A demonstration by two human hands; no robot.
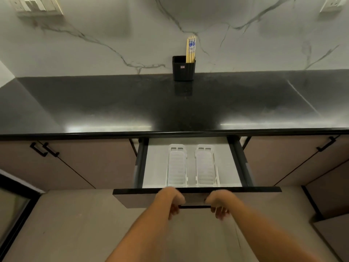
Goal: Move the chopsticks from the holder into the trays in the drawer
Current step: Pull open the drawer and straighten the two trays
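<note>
Head view looks down on a glossy black countertop that runs the full width of the frame, backed by a white marble-patterned wall with grey veins. Switch plates sit high on the wall at the left, and another plate at the right. Under the counter are brownish cabinet doors with black handles, and the floor is a plain grey. A drawer stands pulled out below the counter edge, with a pale interior and dark side rails. Inside it lie two white plastic trays side by side, the left tray and the right tray, apart from each other, each ribbed and narrow, with its long axis running from the drawer front toward the back. No chopsticks lie in them. A black ribbed holder stands upright at the back of the counter against the wall. The chopsticks stand in its right half, a tight bundle of pale wooden sticks with blue marks near their upper ends, long axis close to vertical, tops pointing up. The left hand and the right hand both curl their fingers around the black handle on the drawer front, one at each end of it.
</note>
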